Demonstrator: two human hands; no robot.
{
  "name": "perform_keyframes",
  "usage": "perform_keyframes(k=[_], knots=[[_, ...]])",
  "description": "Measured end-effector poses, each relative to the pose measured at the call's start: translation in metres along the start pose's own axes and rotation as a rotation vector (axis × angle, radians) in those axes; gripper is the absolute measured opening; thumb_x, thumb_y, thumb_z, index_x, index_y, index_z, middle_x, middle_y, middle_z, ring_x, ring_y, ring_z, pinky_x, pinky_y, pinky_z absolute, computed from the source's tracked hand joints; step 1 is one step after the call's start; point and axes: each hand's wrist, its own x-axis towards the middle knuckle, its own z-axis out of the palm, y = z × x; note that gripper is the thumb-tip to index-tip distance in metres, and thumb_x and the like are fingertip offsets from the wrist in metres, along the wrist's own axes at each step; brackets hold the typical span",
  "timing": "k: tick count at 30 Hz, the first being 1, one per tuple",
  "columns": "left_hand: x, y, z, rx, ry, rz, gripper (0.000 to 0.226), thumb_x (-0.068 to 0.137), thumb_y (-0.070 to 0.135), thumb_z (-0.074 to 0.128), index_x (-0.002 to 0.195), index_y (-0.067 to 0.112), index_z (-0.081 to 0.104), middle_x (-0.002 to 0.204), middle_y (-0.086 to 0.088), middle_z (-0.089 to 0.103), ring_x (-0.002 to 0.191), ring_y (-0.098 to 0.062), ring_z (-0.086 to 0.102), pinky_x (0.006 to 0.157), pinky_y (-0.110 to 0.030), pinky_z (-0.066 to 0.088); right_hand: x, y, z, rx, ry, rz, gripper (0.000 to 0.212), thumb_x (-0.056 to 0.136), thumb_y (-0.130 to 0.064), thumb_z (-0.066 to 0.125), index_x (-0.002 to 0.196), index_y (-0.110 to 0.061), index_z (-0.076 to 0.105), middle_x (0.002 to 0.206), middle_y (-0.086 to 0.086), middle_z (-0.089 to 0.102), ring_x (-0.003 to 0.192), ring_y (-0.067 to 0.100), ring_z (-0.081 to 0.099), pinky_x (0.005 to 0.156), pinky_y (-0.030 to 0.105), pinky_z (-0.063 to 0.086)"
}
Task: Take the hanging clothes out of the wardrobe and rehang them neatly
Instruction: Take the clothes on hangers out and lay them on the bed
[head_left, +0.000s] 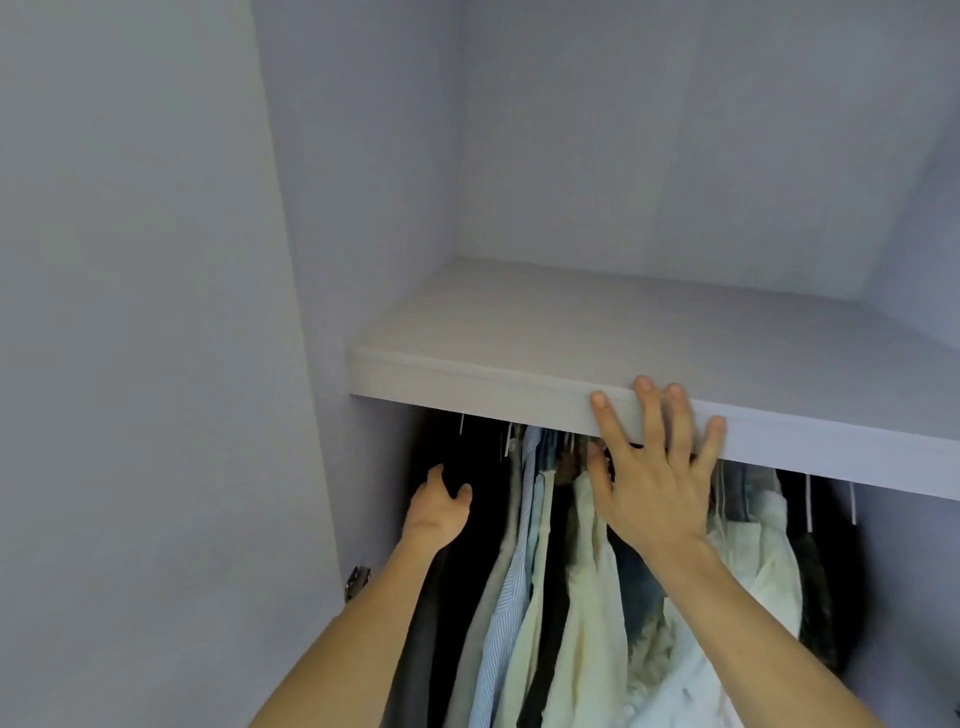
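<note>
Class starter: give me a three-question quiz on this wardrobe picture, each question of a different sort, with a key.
1. True or false: the left hand grips the striped shirt.
2. The fingers of the right hand are: A spread over the front edge of the shelf; B curled round a sleeve; C out of view.
3. Fill in: the striped shirt is light ____.
Key: 1 false; 2 A; 3 blue.
</note>
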Motion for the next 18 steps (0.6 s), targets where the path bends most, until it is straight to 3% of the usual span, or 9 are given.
perform_keyframes(k=[4,8,11,14,18], knots=[[0.016,0.002,0.012,0.039,0.114,0.009,0.059,0.100,0.028,0.048,0.154,0.014,0.026,0.145,-0.015,0.049,0.125,-0.032,0.054,0.101,-0.044,0.049,0.000,0.001,0.016,-0.030,0.061,-0.024,0.081,0.090,-0.037,0.058,0.157,-0.038,0.012,0.163,0.008,0.014,0.153,0.031,0.000,0.117,0.064,0.000],[0.023,0.016,0.012,0.060,0.192,-0.012,0.074,0.097,0.021,0.048,0.159,0.021,0.007,0.155,-0.015,0.033,0.127,-0.037,0.051,0.098,-0.045,0.046,0.000,0.001,0.021,-0.044,0.098,-0.039,0.085,0.089,-0.035,0.058,0.158,-0.037,0.008,0.164,0.007,0.004,0.153,0.030,-0.008,0.117,0.063,-0.004],[0.029,0.020,0.009,0.132,0.211,0.018,0.077,0.099,0.026,0.047,0.159,0.030,-0.001,0.150,-0.016,0.038,0.124,-0.038,0.053,0.098,-0.047,0.046,0.001,0.000,0.021,-0.029,0.081,-0.038,0.090,0.087,-0.033,0.059,0.158,-0.037,0.004,0.164,0.007,-0.001,0.152,0.029,-0.013,0.117,0.062,-0.007],[0.034,0.019,0.008,0.123,0.114,0.082,0.078,0.099,0.021,0.046,0.158,0.039,-0.002,0.140,-0.016,0.050,0.112,-0.034,0.059,0.095,-0.042,0.049,0.002,0.000,0.020,-0.054,0.060,-0.038,0.093,0.085,-0.032,0.059,0.158,-0.038,0.001,0.166,0.005,-0.011,0.152,0.029,-0.016,0.116,0.062,-0.007],[0.033,0.034,0.005,-0.039,-0.015,0.051,0.074,0.093,0.013,0.042,0.156,0.042,0.016,0.122,-0.007,0.062,0.088,-0.022,0.061,0.085,-0.031,0.051,0.000,-0.001,0.018,-0.056,0.035,-0.035,0.096,0.084,-0.031,0.062,0.157,-0.038,-0.001,0.165,0.004,-0.018,0.151,0.029,-0.017,0.117,0.062,-0.009]])
